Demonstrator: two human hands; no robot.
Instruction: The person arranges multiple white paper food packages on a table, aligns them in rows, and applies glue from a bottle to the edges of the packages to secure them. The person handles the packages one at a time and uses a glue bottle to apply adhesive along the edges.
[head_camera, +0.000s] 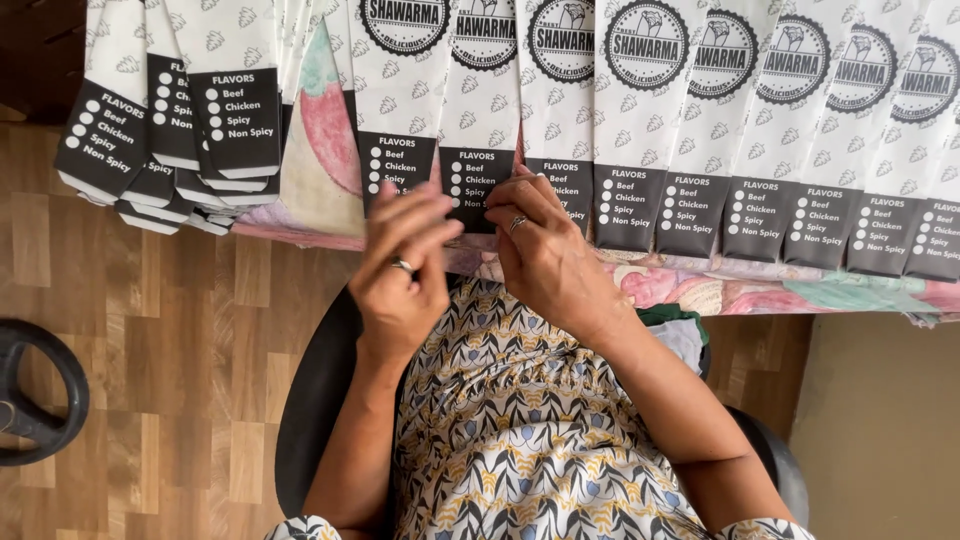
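Your left hand (400, 262) and your right hand (540, 245) were close together at the near edge of the counter (700, 290), which was covered with a flowered cloth. Both hands touched the black lower end of one white paper sleeve (478, 120) in a long row of such sleeves (760, 130). The row lay side by side and each sleeve overlapped a little with the next one, all with the black ends pointing toward you.

Your left hand was half curled, with the fingers (415, 215) bent together and pressed to the bottom edge of the sleeve; a ring was on one finger. Your right hand was also half closed, its fingertips resting on the same black end, and it too wore a ring. If the fingers really pinched the paper or only pressed on it, I cannot tell.

To the left, a separate stack of sleeves (180, 130) lay fanned out, near the corner of the counter. You sat on a dark chair (315, 400) over a wooden floor (180, 350), and a round black object (40, 390) lay on the floor at the left.
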